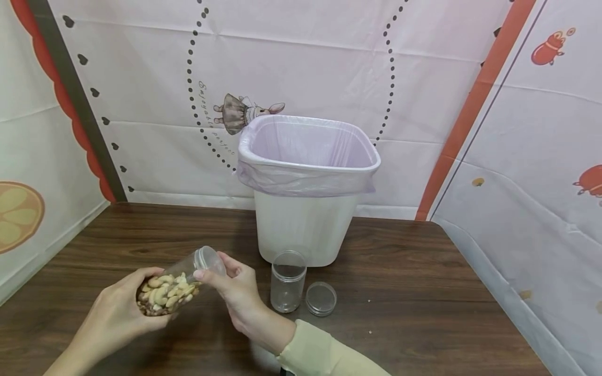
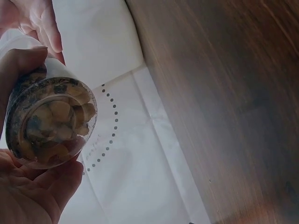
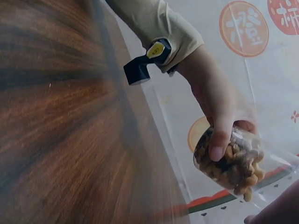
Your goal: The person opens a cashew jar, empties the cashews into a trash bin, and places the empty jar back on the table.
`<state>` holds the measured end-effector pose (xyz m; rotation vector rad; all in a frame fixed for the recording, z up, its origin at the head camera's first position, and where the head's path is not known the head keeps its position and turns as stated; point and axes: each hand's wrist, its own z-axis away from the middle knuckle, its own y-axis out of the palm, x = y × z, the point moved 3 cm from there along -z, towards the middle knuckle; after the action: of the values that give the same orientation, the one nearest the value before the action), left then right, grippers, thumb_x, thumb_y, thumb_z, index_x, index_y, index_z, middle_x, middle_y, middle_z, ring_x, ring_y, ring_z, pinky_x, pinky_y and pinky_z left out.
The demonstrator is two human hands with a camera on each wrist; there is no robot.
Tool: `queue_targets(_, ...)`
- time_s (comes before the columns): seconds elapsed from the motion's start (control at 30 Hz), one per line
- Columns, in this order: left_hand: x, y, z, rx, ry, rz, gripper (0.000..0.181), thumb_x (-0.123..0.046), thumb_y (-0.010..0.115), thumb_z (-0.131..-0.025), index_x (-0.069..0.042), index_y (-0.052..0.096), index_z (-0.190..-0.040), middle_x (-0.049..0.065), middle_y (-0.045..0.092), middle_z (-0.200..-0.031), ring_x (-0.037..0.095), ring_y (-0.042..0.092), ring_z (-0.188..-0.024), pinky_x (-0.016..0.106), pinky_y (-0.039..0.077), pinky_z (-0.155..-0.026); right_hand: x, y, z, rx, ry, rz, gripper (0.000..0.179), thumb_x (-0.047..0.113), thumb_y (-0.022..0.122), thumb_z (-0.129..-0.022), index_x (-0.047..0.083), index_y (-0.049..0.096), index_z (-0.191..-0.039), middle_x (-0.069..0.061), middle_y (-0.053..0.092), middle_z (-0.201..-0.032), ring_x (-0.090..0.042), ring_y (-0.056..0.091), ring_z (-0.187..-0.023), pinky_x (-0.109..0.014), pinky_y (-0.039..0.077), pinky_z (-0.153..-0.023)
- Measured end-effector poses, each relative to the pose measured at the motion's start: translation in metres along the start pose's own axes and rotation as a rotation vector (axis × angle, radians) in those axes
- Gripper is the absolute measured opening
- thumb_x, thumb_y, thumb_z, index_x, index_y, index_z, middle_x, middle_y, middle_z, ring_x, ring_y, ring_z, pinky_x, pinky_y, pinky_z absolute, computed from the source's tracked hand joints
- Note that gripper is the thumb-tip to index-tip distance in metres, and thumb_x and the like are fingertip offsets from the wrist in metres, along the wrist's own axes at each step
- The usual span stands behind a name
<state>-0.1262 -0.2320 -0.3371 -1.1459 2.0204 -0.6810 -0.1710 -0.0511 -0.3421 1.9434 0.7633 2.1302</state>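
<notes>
Nearest to the camera, at the lower edge, the pale yellow right sleeve (image 1: 326, 352) leads to the right hand (image 1: 244, 300), and the bare left forearm leads to the left hand (image 1: 113, 313). The left hand has its thumb and fingers curved around the lower part of the nut jar (image 1: 169, 293), which is transparent and is held in the air above the table (image 1: 423, 297), tilted, with its top toward the right hand. Cashews and other nuts are gathered in its lower half. The right hand pinches the clear lid (image 1: 212, 262) at the top of this jar, between thumb and fingers; how tightly the lid sits, I cannot tell. A little farther, on the dark wooden table, a second transparent jar (image 1: 287, 292) stands upright, with a loose lid (image 1: 321, 300) lying just beside it, on its right. Behind them there is a white bin (image 1: 303, 224), with a pale purple liner (image 1: 301, 180) folded over its rim. Farthest is the printed cloth (image 1: 301, 62), which shows a rabbit figure (image 1: 237, 114) and dotted lines.
</notes>
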Motion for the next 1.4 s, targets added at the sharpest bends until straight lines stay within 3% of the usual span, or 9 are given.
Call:
queue_targets(0.5,0.0023,-0.0003,-0.0002,0.048,-0.03,0.069,0.076,-0.03,0.092,-0.036,-0.013,0.06,-0.103,0.002,0.066,-0.087,-0.004,0.049,-0.071,0.024,0.042,-0.055,0.0027,-0.0051,-0.0055,0.135,-0.02,-0.001,0.062,0.001,0.07,-0.07,-0.008,0.048,-0.127,-0.013,0.057,-0.118,-0.021,0.058,-0.104,-0.029,0.047,-0.09)
queue_targets(1.03,0.0023,-0.0005,-0.0006,0.086,-0.083,0.084,0.077,-0.033,0.092,-0.037,-0.013,0.06,-0.104,0.003,0.066,-0.09,-0.004,0.048,-0.072,0.024,0.041,-0.056,0.0058,-0.0098,-0.0098,0.387,0.009,-0.104,0.071,-0.004,0.066,-0.071,-0.002,0.038,-0.137,-0.015,0.046,-0.135,-0.02,0.048,-0.117,-0.031,0.038,-0.1)
queue_targets(1.2,0.0028,-0.0015,-0.0011,0.047,-0.069,0.077,0.079,-0.032,0.092,-0.036,-0.013,0.06,-0.105,0.004,0.066,-0.089,-0.004,0.049,-0.073,0.024,0.042,-0.056,0.0051,-0.009,-0.0101,0.354,0.023,-0.13,0.074,0.002,0.068,-0.074,-0.005,0.032,-0.139,-0.018,0.037,-0.141,-0.023,0.042,-0.124,-0.034,0.034,-0.104)
queue_targets(1.4,0.0002,-0.003,-0.0044,-0.004,-0.05,0.037,0.08,-0.03,0.092,-0.034,-0.013,0.06,-0.105,0.005,0.066,-0.088,0.0,0.051,-0.072,0.025,0.042,-0.056,0.0032,-0.0104,-0.0085,0.203,0.057,-0.171,0.073,0.011,0.066,-0.078,-0.011,0.029,-0.137,-0.024,0.036,-0.139,-0.028,0.041,-0.125,-0.039,0.029,-0.107)
